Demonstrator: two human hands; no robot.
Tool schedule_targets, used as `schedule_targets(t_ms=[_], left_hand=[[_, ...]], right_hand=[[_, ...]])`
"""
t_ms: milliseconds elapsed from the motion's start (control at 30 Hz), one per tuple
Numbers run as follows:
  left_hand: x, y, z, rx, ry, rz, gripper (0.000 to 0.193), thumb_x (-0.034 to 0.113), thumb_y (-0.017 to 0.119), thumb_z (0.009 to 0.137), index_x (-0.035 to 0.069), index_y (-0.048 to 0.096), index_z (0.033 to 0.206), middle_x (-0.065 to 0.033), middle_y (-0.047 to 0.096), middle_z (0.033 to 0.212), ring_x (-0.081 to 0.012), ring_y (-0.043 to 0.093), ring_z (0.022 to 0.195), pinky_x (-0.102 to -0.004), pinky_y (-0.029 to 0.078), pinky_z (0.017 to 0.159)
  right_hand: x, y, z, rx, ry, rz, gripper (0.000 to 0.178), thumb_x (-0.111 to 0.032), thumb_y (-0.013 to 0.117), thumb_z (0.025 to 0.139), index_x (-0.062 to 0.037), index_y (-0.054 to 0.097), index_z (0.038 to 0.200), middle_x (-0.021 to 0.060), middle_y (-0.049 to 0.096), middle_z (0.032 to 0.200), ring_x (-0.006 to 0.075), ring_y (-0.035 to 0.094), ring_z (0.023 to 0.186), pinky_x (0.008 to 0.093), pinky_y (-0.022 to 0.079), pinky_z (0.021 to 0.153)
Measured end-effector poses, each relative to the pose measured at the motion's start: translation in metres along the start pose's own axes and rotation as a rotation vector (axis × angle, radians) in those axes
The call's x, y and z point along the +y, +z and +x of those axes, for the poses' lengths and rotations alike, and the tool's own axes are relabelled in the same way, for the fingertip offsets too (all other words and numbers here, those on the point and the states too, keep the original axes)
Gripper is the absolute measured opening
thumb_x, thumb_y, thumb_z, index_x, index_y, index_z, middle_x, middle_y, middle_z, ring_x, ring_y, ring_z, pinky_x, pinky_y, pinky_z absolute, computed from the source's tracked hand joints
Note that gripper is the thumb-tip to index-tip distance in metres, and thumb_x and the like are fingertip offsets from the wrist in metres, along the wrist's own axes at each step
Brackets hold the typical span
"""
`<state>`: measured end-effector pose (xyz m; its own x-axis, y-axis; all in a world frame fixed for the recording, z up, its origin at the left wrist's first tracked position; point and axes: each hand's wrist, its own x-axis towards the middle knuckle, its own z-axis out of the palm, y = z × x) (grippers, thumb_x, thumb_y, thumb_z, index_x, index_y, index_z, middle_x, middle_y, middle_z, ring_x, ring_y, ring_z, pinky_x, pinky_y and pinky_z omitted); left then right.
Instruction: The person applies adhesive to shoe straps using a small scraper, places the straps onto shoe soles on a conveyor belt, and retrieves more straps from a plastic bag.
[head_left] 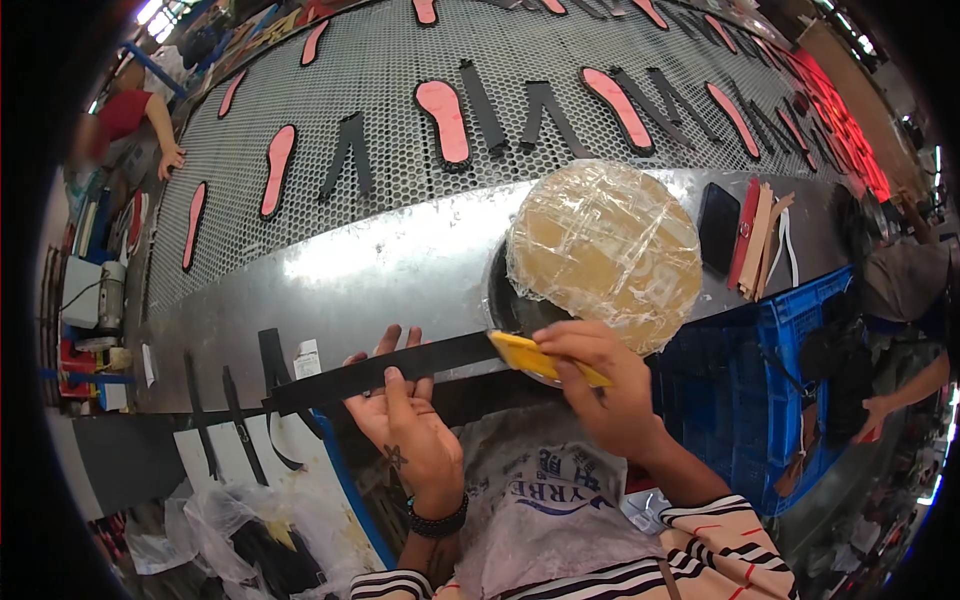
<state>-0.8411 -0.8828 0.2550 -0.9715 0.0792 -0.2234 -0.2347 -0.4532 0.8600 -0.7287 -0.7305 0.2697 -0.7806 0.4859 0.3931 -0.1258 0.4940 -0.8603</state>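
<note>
Long flat black strip lies across your left hand, just above the near edge of the worktop. Left palm up, fingers loosely spread under the strip, tips past its far edge, thumb over the top. Your right hand has its thumb and fingers closed around a flat yellow scraper-like tool; its left end sits at the strip's right end, seemingly touching.

Beyond your right hand: a large round container with a tan, plastic-wrapped top, beside a dark round rim. Further right on the metal: black phone-like slab, then thin wooden sticks. Blue plastic crate below them. Left of your left hand, narrow black strips hang over the metal edge.

Past the metal, grey perforated mesh surface carries pink insole-shaped pieces with black borders and black strip pieces. Far left, another person's hand rests at the mesh edge.
</note>
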Motion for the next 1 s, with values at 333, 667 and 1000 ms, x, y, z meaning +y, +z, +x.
schedule_targets(t_ms=[333, 667, 1000], left_hand=[[0.065, -0.026, 0.033, -0.546, -0.271, 0.123, 0.022, 0.024, 0.047, 0.102, 0.003, 0.055, 0.101, -0.0066, 0.052, 0.073, -0.0175, 0.056, 0.071, -0.0325, 0.047, 0.069], [0.055, -0.030, 0.047, -0.909, -0.068, 1.513, 0.040, 0.033, 0.060, 0.094, -0.006, 0.059, 0.086, -0.0236, 0.052, 0.067, -0.0344, 0.046, 0.059, -0.0407, 0.040, 0.058], [0.052, -0.047, 0.074, -0.964, -0.047, 1.407, 0.037, 0.030, 0.055, 0.098, -0.003, 0.056, 0.080, -0.0210, 0.054, 0.065, -0.0368, 0.048, 0.058, -0.0401, 0.042, 0.059]], right_hand=[[0.016, 0.001, -0.003, -0.168, 0.033, -0.268, 0.012, 0.002, 0.058, 0.096, 0.0010, 0.064, 0.107, 0.0176, 0.065, 0.113, 0.0267, 0.066, 0.095, 0.0333, 0.052, 0.082], [0.005, 0.010, -0.004, -0.046, 0.221, -0.108, 0.013, 0.001, 0.060, 0.095, 0.0018, 0.062, 0.107, 0.0158, 0.064, 0.103, 0.0309, 0.065, 0.092, 0.0371, 0.052, 0.084], [0.007, 0.024, 0.009, 0.017, 0.124, 0.054, 0.014, 0.005, 0.062, 0.091, 0.0014, 0.063, 0.104, 0.0161, 0.064, 0.104, 0.0282, 0.066, 0.092, 0.0356, 0.054, 0.079]])
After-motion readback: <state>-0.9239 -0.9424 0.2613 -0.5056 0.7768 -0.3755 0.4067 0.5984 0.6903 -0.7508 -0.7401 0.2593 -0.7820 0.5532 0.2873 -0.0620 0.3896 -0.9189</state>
